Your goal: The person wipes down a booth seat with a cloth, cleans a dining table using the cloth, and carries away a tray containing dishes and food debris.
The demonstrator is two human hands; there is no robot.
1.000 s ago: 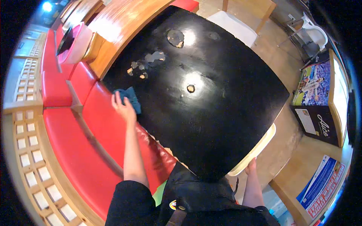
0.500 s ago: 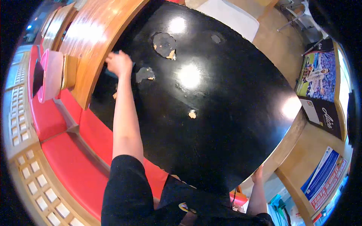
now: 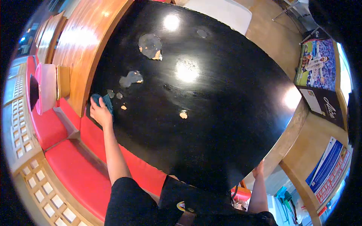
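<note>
My left hand (image 3: 101,114) is closed on a dark blue-green cloth (image 3: 107,102), pressed flat against the black tabletop (image 3: 226,124) near its left edge. Worn spots mark the surface close by: a grey patch (image 3: 131,79) with bare wood at one end, and a small chip (image 3: 123,107) just right of the cloth. At the near right rim of the table, my right hand (image 3: 258,169) grips the edge, its fingers partly hidden there.
Red bench seats (image 3: 75,160) run along the left below a wooden ledge (image 3: 86,41). A pink container (image 3: 47,86) stands by that ledge. A white chair (image 3: 222,13) is at the far side, and a box with a player's picture (image 3: 318,67) at the right.
My left hand has moved with the cloth toward me and slightly left along the tabletop. My right hand stays at the table edge. The view has shifted slightly.
</note>
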